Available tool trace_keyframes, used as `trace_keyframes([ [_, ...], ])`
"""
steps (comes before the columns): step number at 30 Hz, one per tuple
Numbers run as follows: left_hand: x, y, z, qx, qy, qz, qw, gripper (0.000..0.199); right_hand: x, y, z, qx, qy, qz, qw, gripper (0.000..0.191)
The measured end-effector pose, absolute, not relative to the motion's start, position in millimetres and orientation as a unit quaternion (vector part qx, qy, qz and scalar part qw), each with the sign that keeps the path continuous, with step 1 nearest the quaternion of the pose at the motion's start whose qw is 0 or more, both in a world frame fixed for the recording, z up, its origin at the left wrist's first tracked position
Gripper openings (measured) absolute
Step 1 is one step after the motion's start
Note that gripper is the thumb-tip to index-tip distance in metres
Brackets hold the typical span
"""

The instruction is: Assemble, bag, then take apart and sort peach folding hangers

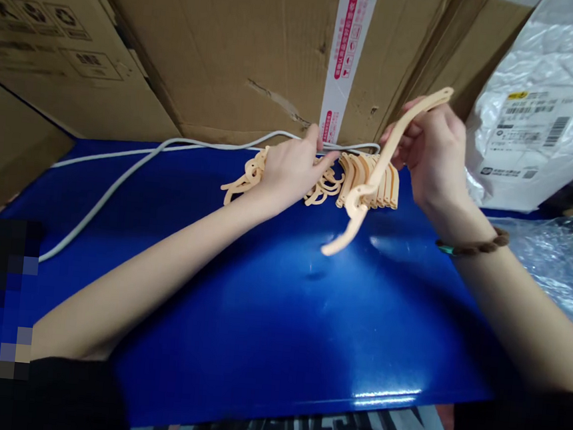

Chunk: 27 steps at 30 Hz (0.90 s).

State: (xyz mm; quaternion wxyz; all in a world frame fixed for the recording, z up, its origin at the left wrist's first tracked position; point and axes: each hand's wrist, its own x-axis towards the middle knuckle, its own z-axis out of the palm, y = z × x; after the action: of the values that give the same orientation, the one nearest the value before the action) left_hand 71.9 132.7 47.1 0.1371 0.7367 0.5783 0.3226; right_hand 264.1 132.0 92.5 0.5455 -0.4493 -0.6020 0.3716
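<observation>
My right hand (pixel 430 144) is closed on a beige plastic hanger part (pixel 390 147), lifted above the blue table. It has a long curved arm, a round joint and a shorter curved end hanging down to the left. My left hand (pixel 291 165) is over a heap of small beige hooks (pixel 250 175), its thumb and forefinger apart; its other fingers are mostly hidden. Between my hands, a row of curved beige hanger arms (pixel 352 177) lies side by side, partly behind the held part.
A large cardboard box (pixel 260 52) stands along the back of the blue table (pixel 267 320). A white cable (pixel 117 197) runs along the back and left. On the right are a white padded parcel (pixel 518 141) and clear plastic wrap (pixel 557 265).
</observation>
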Motion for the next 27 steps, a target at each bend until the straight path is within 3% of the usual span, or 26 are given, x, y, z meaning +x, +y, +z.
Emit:
trace_keyframes([
  [3,68.2,110.1,63.3,0.682,0.455,0.343,0.459,0.053,267.2,131.3,96.7,-0.436,-0.584,0.348,0.589,0.026],
  [4,66.4,103.5,69.0,0.647,0.414,0.338,0.544,0.050,268.7,130.2,98.4,-0.438,-0.596,0.329,0.587,0.025],
  [6,62.5,92.9,79.1,0.572,0.378,0.361,0.632,0.037,271.1,126.2,101.0,-0.454,-0.664,0.232,0.547,0.020],
  [8,59.2,86.3,86.1,0.517,0.382,0.410,0.648,0.032,271.2,120.1,102.1,-0.476,-0.770,0.029,0.425,0.009],
  [9,58.1,84.2,88.1,0.502,0.386,0.429,0.644,0.032,270.1,116.6,101.9,-0.476,-0.806,-0.077,0.344,0.007],
  [11,57.2,81.1,89.8,0.498,0.392,0.440,0.637,0.033,265.8,109.6,100.3,-0.457,-0.840,-0.212,0.203,0.020],
  [16,58.0,73.9,87.4,0.541,0.432,0.378,0.614,0.037,253.3,93.7,95.7,-0.411,-0.881,-0.225,0.069,0.045],
  [19,58.1,70.8,84.4,0.601,0.469,0.335,0.554,0.037,247.3,85.9,94.5,-0.418,-0.885,-0.199,0.050,0.041],
  [22,59.1,68.3,80.1,0.677,0.521,0.318,0.413,0.039,241.8,88.7,90.8,-0.454,-0.876,-0.148,0.068,0.031],
  [25,59.0,68.0,77.6,0.748,0.545,0.330,0.185,0.032,247.4,109.2,83.3,-0.497,-0.858,0.044,0.125,0.023],
  [27,54.9,72.7,77.4,0.762,0.545,0.337,0.091,0.033,261.4,127.9,77.0,-0.529,-0.799,0.231,0.169,0.026],
])
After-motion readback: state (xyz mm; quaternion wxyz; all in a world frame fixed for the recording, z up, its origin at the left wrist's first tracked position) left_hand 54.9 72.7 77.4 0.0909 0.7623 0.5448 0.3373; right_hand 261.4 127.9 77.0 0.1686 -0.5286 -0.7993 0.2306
